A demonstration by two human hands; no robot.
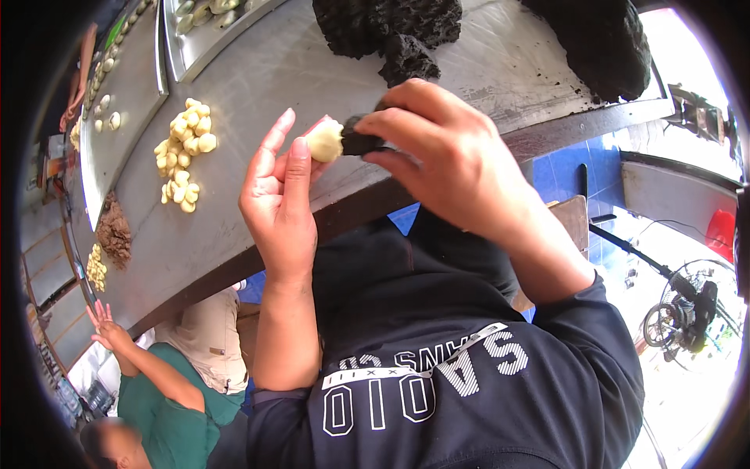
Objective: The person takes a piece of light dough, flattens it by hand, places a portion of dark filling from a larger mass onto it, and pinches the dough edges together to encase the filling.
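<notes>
Between the fingertips and thumb of my left hand (287, 187) sits a pale yellow dough piece (326, 142), shaped like a small cup. My right hand (448, 152) pinches a lump of black filling (358, 136), whose end meets the ragged edge of the dough. Both hands are raised above the near edge of a metal-topped table (258, 88). Beyond my right hand lies a small black chunk (409, 58), touching a larger black mass (387, 23). Left of my left hand is a cluster of pale dough balls (184, 140). My right palm is turned away from view.
Another black mass (597, 47) lies at the table's right end. Metal trays (126, 111) with shaped pieces stand at the left, near a brown crumbly heap (114, 231) and more small dough balls (96, 268). A person in a green shirt (176, 404) sits at the lower left. A fan (682, 316) stands right.
</notes>
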